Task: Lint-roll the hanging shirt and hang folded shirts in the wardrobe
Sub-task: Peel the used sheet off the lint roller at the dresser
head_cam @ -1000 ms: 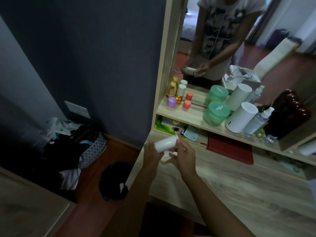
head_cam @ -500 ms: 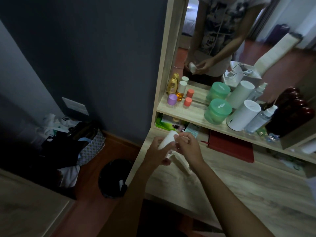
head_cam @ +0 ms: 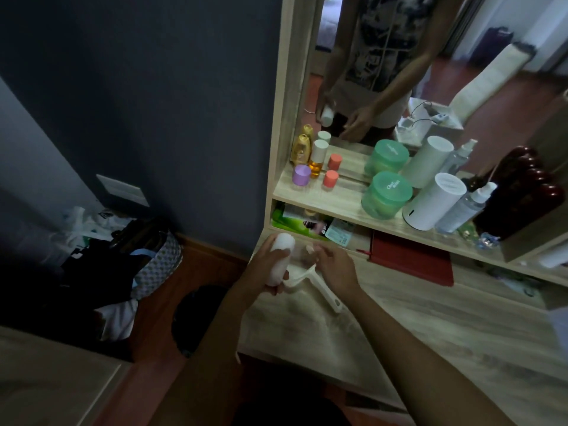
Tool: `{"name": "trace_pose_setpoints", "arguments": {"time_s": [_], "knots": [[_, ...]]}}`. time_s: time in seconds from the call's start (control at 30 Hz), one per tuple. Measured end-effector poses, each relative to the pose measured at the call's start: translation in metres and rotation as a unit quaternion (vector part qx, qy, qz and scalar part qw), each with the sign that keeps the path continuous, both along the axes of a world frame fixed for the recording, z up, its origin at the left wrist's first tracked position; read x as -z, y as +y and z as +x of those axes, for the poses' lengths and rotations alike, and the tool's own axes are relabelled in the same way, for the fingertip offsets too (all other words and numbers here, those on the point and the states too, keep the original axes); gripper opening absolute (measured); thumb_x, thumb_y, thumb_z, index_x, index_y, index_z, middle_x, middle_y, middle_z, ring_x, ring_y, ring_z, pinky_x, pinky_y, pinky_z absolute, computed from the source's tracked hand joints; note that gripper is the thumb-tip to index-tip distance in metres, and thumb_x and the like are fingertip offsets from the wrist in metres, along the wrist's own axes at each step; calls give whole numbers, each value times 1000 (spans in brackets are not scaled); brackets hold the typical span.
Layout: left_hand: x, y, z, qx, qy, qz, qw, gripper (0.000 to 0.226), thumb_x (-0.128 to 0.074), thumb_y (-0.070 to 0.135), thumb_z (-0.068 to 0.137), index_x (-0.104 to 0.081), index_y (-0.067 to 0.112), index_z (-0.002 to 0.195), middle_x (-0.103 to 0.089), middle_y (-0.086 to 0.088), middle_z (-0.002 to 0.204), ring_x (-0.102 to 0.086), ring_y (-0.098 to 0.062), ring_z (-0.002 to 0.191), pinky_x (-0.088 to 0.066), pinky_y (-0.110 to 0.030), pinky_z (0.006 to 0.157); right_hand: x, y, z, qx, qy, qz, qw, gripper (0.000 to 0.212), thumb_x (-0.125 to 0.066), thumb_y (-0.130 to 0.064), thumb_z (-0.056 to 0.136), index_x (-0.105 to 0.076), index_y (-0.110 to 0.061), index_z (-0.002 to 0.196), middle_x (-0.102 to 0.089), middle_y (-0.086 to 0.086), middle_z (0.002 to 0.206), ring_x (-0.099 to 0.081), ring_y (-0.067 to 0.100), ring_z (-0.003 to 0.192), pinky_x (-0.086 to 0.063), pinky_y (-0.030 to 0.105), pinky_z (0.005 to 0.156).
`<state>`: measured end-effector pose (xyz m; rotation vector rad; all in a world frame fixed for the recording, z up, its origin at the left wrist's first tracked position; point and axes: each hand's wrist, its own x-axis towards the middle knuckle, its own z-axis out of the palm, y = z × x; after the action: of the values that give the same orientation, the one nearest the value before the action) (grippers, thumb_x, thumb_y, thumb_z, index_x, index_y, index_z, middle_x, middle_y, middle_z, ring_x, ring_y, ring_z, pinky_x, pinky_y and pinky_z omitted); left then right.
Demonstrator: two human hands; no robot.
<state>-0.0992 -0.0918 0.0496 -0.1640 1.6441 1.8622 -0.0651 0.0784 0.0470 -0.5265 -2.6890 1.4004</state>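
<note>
A white lint roller (head_cam: 279, 262) is over the left end of the wooden dressing table (head_cam: 399, 327). My left hand (head_cam: 263, 272) is wrapped around its roll, which points up and away. Its white handle (head_cam: 330, 298) slants down to the right, under my right hand. My right hand (head_cam: 333, 267) is just right of the roll, and its fingertips pinch a thin, pale, blurred sheet (head_cam: 301, 253) that comes off the roll. The mirror (head_cam: 461, 72) reflects both hands and the roll. I see no hanging shirt or wardrobe.
A shelf under the mirror carries small bottles (head_cam: 316, 161), a green jar (head_cam: 386, 195), a white cylinder (head_cam: 433, 201) and a spray bottle (head_cam: 467, 207). A red notebook (head_cam: 412, 259) lies below. On the floor to the left are a black bin (head_cam: 199, 315) and a pile of bags (head_cam: 123, 259).
My left hand turned the roll from lying sideways to pointing up. My right hand left the roll's end and drew away to the right, and the handle now shows below it.
</note>
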Motion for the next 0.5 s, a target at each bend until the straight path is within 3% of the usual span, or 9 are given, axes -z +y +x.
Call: {"name": "trace_pose_setpoints", "arguments": {"time_s": [0.07, 0.13, 0.23, 0.27, 0.4, 0.5], "knots": [[-1, -1, -5, -28, 3, 2, 1000, 44, -50, 40, 95, -39, 34, 138, -60, -8, 65, -52, -24, 52, -36, -23, 46, 30, 9, 9, -40, -67, 87, 993, 45, -59, -24, 91, -51, -22, 135, -63, 9, 111, -59, 26, 100, -42, 28, 78], [-2, -3, -8, -50, -6, -28, 998, 46, -44, 47, 96, -40, 28, 138, -59, -10, 67, -54, -21, 44, -38, -21, 43, 60, 16, 18, -116, -151, 138, 972, 68, -62, -37, 86, -30, -32, 146, -55, 11, 119, -54, 29, 107, -46, 35, 84], [1, -6, -15, -60, -19, -86, 994, 56, -42, 51, 96, -43, 15, 139, -61, -10, 67, -56, -15, 34, -38, -16, 36, 92, 23, 22, -198, -210, 215, 933, 80, -57, -28, 89, -8, -37, 152, -48, 16, 131, -52, 33, 113, -47, 41, 93], [-2, -8, -14, -61, -17, -98, 993, 57, -42, 50, 96, -43, 13, 139, -61, -10, 69, -56, -13, 34, -38, -16, 35, 91, 22, 21, -205, -199, 219, 933, 77, -54, -25, 91, -8, -37, 152, -49, 14, 133, -51, 31, 115, -45, 39, 95], [-6, -10, -16, -82, -14, -115, 990, 52, -40, 46, 98, -44, 11, 136, -60, -9, 73, -55, -16, 41, -40, -21, 42, 66, 34, 15, -219, -129, 144, 956, 57, -57, -15, 91, -37, -18, 144, -55, 4, 136, -53, 22, 122, -32, 12, 89], [-8, -1, -21, -126, -57, -94, 986, 57, -41, 52, 96, -42, 12, 137, -61, -11, 77, -57, -21, 41, -43, -27, 50, 37, 44, 19, -188, -68, 102, 975, 57, -62, -19, 85, -38, -28, 136, -63, 0, 122, -62, 17, 92, -45, 23, 76]]}}
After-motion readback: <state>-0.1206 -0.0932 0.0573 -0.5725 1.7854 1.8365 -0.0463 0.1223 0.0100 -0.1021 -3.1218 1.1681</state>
